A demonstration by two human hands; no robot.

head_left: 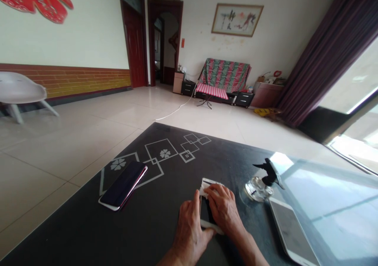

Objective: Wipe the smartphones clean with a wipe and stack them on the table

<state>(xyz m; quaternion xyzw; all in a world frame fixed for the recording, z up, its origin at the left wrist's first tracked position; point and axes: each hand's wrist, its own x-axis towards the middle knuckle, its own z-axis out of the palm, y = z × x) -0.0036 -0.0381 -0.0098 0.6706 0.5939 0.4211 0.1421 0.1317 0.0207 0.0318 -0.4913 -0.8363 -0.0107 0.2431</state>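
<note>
A white-framed smartphone [206, 215] with a dark screen lies on the black glass-topped table [141, 234], right in front of me. My left hand [188, 228] grips it, fingers along its left edge and thumb at the near end. Over the upper part of the screen, my right hand [223, 206] presses a white wipe [203, 188], with its fingers bent and closed on it. Most of the wipe is hidden under those fingers; whether it is cloth or paper I cannot tell. The right palm covers much of the screen's right side.
To the right stand a clear spray bottle [256, 190] with a black nozzle and a larger white device with a grey screen [292, 230]. On the left lie stacked dark phones [124, 185] near the table edge. A white chair [22, 89] stands beyond on the floor.
</note>
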